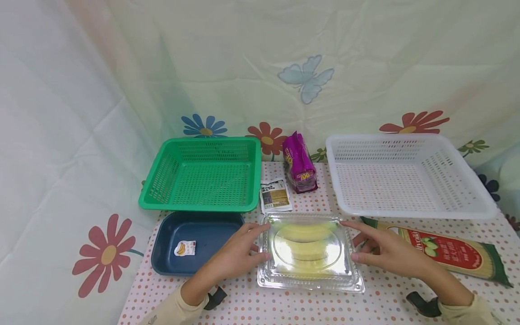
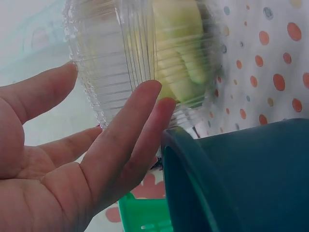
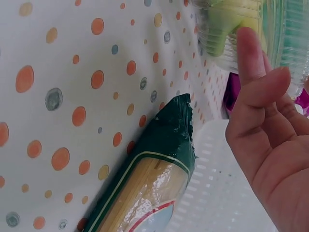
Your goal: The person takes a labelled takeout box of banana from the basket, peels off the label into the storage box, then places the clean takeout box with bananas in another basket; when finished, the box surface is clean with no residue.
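Note:
A clear plastic clamshell box (image 1: 310,282) with its lid down lies on the table between the two hands. Through the lid I see yellow-green bananas (image 1: 307,248), blurred by glare. My left hand (image 1: 239,253) is at the box's left side; in the left wrist view its fairly straight fingers (image 2: 120,125) reach the ribbed wall. On the right side, my right hand (image 1: 390,250) has its index finger stretched to the box's far corner and the thumb near the side wall. The right wrist view shows its other fingers (image 3: 280,121) bent and holding nothing.
A green basket (image 1: 213,208) and a white basket (image 1: 410,213) stand at the back. Between them are a purple packet (image 1: 300,162) and a small pouch (image 1: 276,196). A blue tray (image 1: 158,253) with a banana-picture card (image 1: 185,248) sits left; a spaghetti pack (image 1: 455,248) lies right.

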Tool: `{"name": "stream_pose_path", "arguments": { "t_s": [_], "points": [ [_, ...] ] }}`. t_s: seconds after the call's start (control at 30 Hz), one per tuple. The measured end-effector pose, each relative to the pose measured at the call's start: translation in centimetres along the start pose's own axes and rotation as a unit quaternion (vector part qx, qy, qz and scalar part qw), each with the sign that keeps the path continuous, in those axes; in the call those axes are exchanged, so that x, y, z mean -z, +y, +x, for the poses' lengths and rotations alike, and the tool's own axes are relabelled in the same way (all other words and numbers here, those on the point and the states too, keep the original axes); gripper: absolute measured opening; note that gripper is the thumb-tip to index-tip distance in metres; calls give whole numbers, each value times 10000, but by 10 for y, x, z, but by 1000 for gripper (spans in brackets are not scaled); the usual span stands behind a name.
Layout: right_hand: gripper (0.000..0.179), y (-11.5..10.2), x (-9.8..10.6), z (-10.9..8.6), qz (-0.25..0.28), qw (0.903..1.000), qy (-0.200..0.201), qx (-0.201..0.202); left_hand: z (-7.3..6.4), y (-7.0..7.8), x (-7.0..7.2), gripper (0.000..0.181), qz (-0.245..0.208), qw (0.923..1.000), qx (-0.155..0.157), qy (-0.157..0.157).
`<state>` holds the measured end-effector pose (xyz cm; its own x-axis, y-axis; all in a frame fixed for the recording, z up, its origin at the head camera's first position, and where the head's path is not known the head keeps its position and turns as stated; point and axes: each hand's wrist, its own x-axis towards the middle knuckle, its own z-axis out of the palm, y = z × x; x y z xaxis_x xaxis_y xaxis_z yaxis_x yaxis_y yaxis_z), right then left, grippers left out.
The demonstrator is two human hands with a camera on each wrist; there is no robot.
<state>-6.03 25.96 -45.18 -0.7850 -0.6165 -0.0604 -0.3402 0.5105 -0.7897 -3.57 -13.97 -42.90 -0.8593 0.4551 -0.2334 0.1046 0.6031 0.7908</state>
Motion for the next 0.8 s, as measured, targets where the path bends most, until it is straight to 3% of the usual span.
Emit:
{"name": "stream_pose_path", "arguments": {
  "t_s": [0.33, 0.6, 0.8],
  "points": [
    [73, -2, -3, -2, 158, 9995, 238, 110, -2, 0, 2, 75, -273, 9996, 40, -33],
    [73, -10, -1, -1, 347, 9988, 319, 153, -12, -3, 7, 75, -456, 9990, -6, 33],
    [73, -19, 7, 1, 636, 9969, 301, 343, -20, 5, 15, 72, -733, 9972, -103, 119]
  ]
}}
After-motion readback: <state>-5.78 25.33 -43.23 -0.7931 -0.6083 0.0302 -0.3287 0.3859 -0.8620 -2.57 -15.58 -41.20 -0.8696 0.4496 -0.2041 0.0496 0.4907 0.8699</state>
